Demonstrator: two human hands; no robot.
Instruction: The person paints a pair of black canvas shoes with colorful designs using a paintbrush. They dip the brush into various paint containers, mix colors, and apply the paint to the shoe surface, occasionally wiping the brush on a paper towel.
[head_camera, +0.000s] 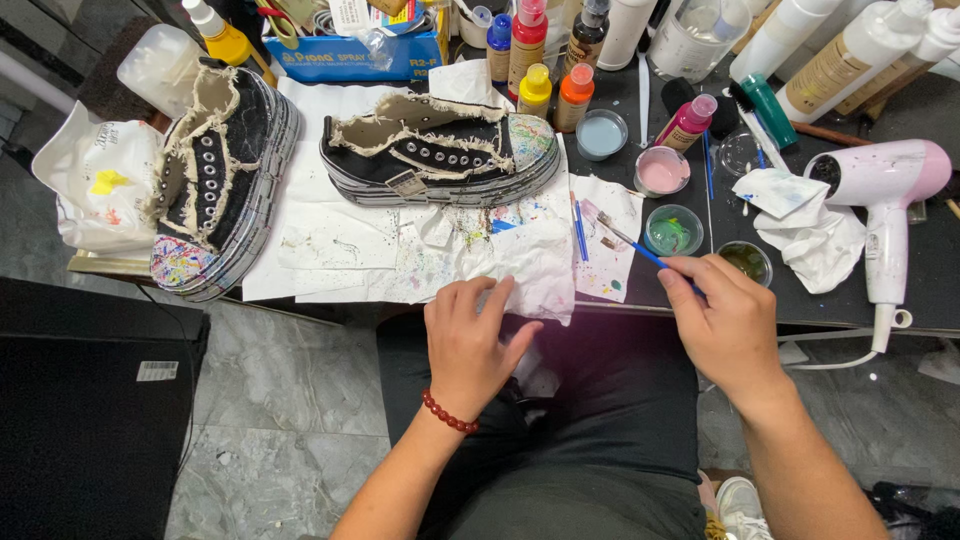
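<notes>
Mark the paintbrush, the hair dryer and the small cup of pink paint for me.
paintbrush (628, 241): head view, on the shaft above the right hand (725, 320).
hair dryer (890, 175): head view, on the pink barrel.
cup of pink paint (662, 171): head view, on the paint surface.

A thin blue-handled paintbrush (632, 243) is slanting across the tabletop edge, its bristle tip pointing up-left over a paint-spotted paper. A crumpled white tissue (530, 262), speckled with coloured paint, is lying at the near edge, hanging slightly over it.
</notes>
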